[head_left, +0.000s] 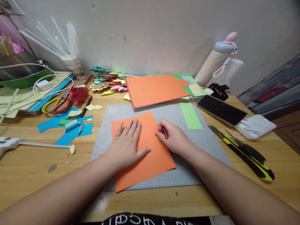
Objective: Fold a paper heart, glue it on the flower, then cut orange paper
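An orange sheet of paper (152,165) lies slightly turned on the grey cutting mat (100,140), its near left corner past the mat's front edge. My left hand (127,142) rests flat on the sheet with fingers spread. At the sheet's right edge, my right hand (172,136) is closed around a slim red and black pencil or pen (165,132); its tip is hidden by the fingers. A light green paper strip (191,116) lies on the mat beyond my right hand.
Behind the mat sits a stack of orange sheets (157,90) beside layered coloured cut-outs (107,82). On the right are a phone (222,109), a white case (255,126) and a yellow-black utility knife (246,157). Scissors (57,104), blue scraps (77,131) and a glue gun (9,145) lie left.
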The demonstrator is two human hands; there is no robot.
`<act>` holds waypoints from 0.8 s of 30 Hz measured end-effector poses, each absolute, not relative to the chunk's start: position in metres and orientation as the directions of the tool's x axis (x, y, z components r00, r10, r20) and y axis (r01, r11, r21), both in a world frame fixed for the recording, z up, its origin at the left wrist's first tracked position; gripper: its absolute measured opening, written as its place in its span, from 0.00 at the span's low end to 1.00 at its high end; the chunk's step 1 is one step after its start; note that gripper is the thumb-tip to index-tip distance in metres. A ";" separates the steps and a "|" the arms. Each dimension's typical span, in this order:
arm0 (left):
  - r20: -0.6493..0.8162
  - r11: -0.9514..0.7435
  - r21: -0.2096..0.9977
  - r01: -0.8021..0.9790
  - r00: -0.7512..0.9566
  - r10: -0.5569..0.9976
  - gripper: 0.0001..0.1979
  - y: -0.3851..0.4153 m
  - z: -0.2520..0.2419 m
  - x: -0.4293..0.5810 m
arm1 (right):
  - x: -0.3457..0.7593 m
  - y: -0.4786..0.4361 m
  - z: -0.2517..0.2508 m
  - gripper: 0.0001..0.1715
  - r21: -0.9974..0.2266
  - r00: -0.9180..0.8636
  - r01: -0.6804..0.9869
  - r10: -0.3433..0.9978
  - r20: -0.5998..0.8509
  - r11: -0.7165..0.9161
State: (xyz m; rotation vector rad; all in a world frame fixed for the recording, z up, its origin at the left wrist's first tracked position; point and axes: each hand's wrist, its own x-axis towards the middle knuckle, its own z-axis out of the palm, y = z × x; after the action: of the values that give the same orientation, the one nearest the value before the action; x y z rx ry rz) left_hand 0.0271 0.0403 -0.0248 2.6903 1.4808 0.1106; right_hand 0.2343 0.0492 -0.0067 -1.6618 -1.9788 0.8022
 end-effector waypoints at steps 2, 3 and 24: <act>0.014 -0.530 0.093 0.843 0.531 0.847 0.43 0.040 -0.024 0.027 | 0.235 0.049 -0.007 0.08 -0.669 -0.198 0.736 0.978 -0.059 0.109; 0.004 -0.529 0.092 0.844 0.531 0.848 0.44 0.040 -0.024 0.027 | 0.235 0.050 -0.008 0.09 -0.665 -0.199 0.739 0.978 -0.068 0.105; 0.013 -0.721 0.145 0.677 0.728 0.686 0.22 0.070 0.009 0.025 | 0.236 0.051 -0.012 0.07 -0.634 -0.217 0.762 0.975 -0.054 0.135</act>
State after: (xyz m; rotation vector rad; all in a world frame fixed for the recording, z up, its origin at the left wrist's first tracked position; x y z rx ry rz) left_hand 0.0246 0.0702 0.0090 2.7977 1.1088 0.0997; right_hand 0.2359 0.0508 -0.0121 -1.6736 -2.0466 0.7829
